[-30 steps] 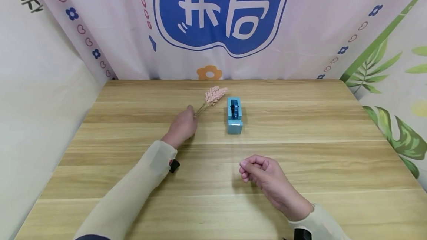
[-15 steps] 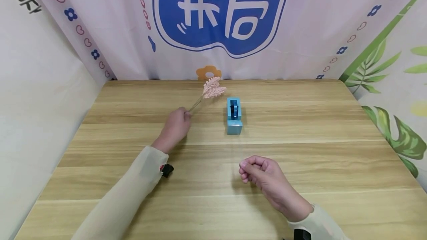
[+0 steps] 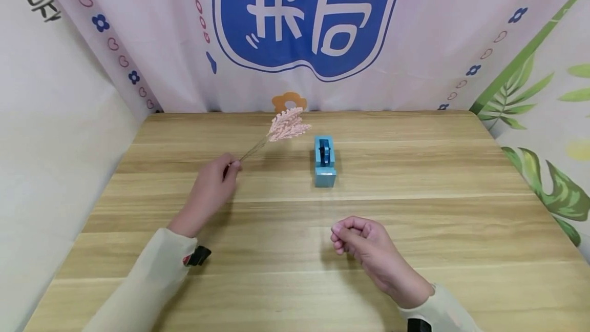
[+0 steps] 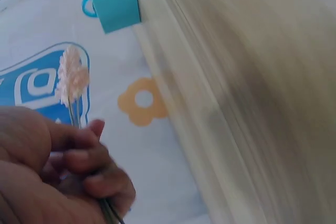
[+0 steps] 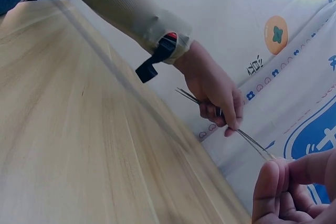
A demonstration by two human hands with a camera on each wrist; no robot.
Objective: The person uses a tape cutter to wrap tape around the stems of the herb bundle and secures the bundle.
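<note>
My left hand grips the thin stems of a sprig of pink flowers, left of centre in the head view. The blossoms point away toward the back edge, and in the left wrist view the fingers curl round the stems. A light blue tape dispenser stands on the table near the middle. Front right of it, my right hand pinches thumb against forefinger. A faint, nearly transparent strip of tape runs from the dispenser toward these fingertips.
The wood-grain table ends at a printed curtain at the back. White cloth hangs along the left side, and a leaf-patterned one along the right. Black straps sit at both wrists.
My left hand has drawn back to the left and toward me, carrying the flower sprig off from beside the dispenser. The right hand and the dispenser have stayed in place.
</note>
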